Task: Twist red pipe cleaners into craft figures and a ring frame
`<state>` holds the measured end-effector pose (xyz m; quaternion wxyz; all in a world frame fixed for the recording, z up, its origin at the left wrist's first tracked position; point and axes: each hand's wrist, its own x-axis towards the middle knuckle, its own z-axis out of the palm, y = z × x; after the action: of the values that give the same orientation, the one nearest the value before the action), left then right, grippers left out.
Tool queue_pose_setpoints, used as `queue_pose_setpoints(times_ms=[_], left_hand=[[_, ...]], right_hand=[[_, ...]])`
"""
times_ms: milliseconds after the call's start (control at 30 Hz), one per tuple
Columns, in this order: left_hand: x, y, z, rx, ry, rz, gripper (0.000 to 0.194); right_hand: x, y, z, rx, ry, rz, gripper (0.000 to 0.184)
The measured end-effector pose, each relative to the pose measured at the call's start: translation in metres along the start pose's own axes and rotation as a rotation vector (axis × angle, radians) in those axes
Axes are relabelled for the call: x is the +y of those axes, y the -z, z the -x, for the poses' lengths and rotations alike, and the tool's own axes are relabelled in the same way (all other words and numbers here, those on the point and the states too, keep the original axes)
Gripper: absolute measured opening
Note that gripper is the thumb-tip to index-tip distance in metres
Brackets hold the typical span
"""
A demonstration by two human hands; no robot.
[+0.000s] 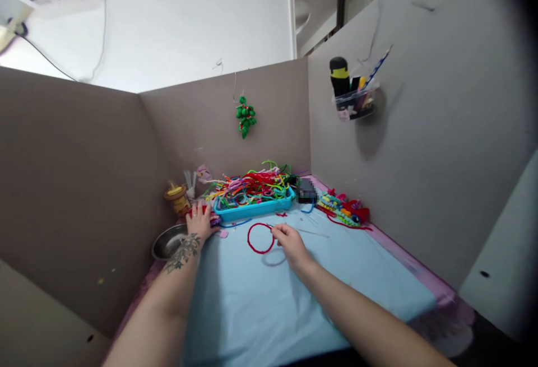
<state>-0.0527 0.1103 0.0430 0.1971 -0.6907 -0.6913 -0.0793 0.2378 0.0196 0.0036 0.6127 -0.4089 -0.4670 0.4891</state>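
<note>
One left grip, one right grip. At the right grip, one red ring. Beyond both, one blue tray of pipe cleaners too tangled to count, and one green hanging ornament higher up. Beside the left grip, one metal bowl. High beyond the right grip, one clear plastic holder, one pencil.

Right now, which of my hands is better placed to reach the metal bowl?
Your left hand, I'd say: it's right beside the metal bowl, while your right hand is farther off and occupied holding the red ring.
</note>
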Motion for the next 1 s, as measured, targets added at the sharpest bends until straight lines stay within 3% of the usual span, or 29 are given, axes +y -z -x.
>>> queue_pose_setpoints(times_ms=[100,267,333,500,600,700,833,1000], left_hand=[[-0.008,0.003,-0.001,-0.088,0.070,0.031,0.100],[-0.028,0.014,0.013,-0.156,0.040,0.047,0.107],[-0.034,0.016,0.017,-0.143,0.071,0.078,0.096],[-0.042,0.011,0.012,-0.081,0.093,0.281,0.046],[-0.041,0.008,0.001,-0.064,0.018,0.346,0.043],[-0.038,0.006,-0.010,-0.139,0.000,0.335,0.036],[-0.039,0.004,-0.020,-0.170,0.052,0.307,0.023],[-0.038,0.001,-0.024,-0.099,0.203,0.245,0.025]], right_hand=[[0.000,0.000,0.000,-0.007,-0.002,-0.004,0.020],[0.005,-0.001,-0.001,-0.026,0.018,0.008,0.020],[0.008,-0.001,-0.002,-0.031,0.024,0.012,0.021],[0.012,0.000,-0.004,-0.017,0.011,0.026,0.021],[0.012,0.001,-0.004,-0.006,-0.005,0.027,0.022],[0.011,0.001,-0.003,-0.014,-0.014,0.023,0.021],[0.008,0.001,-0.002,-0.025,-0.006,0.009,0.020],[0.005,0.000,-0.001,-0.030,0.025,0.001,0.020]])
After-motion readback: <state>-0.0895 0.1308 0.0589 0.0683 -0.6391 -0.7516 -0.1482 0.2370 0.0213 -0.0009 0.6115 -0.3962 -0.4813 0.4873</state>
